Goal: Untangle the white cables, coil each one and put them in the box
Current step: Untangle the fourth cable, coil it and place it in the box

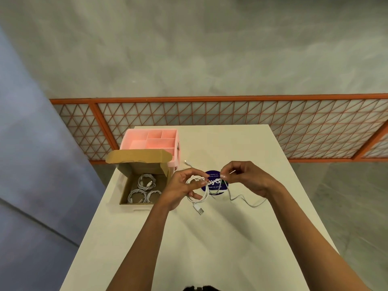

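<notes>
Now, on the white bench [231, 238], the cardboard box [123, 193] at the left holds three coiled cables [144, 181] (its lid stands open). The left hand [180, 187] grips the half-made coil of a white cable [197, 197] just right of the box, and the right hand [245, 177] pinches the strand beside it. I judge it best to feed the loose tail [247, 201] in equal loops, without twist, letting the USB plug [200, 211] hang free.
</notes>
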